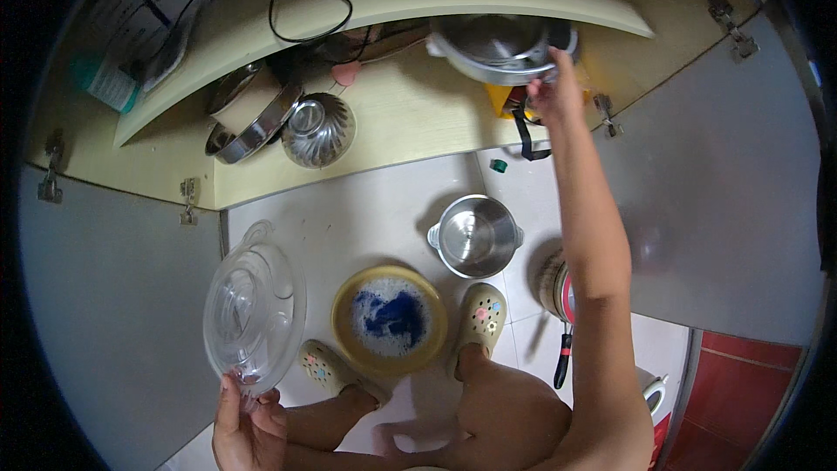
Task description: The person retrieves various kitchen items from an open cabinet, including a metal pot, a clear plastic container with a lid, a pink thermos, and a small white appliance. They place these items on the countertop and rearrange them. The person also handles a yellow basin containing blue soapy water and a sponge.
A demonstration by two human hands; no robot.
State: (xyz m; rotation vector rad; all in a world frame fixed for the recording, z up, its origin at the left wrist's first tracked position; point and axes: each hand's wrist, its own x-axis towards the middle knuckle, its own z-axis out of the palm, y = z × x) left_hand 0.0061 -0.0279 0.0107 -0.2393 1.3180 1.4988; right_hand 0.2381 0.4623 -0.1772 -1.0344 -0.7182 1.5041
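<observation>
My left hand (245,418) grips the near handle of a clear glass dish (288,314), which is tilted up at the left. Far forward, my right hand (559,82) reaches into the open cupboard and holds the rim of a wide metal pot (487,75). Inside that pot a rounded dark, shiny piece (490,36) shows, its far part hidden under the shelf. A yellow bag (497,98) with a black strap (525,134) lies below it. On the floor stand a bare two-handled metal pot (472,242) and a yellow-brown basin (343,333) with suds and a blue cloth (399,320).
A fluted metal bowl (320,131) lies upside down beside stacked metal pans (245,137). A black cable (350,10) hangs over the upper shelf (392,10). Hinged doors (118,301) stand open at both sides. A black-handled pan (556,288) and a green cap (499,165) are on the floor.
</observation>
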